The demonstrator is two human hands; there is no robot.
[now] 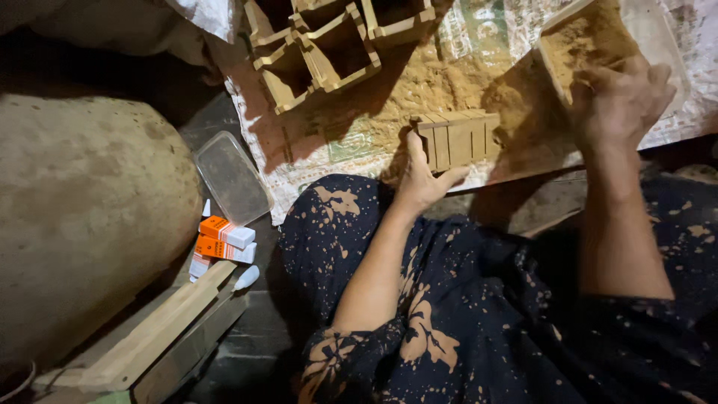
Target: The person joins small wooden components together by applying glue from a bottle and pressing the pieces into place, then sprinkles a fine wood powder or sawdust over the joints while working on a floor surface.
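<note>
Left hand grips a slatted wooden box; right hand digs into sawdust in a plastic tray. Empty wooden boxes crowd beyond on woven sacking.

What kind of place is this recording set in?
Probably a small floor-level woodcraft workspace. The left hand holds a slatted wooden box over a sawdust-strewn woven sheet, the right hand reaches into a sawdust tray, and more wooden boxes lie nearby.

My left hand and right hand are bare; my dark navy clothing has tan floral splotches.
</note>
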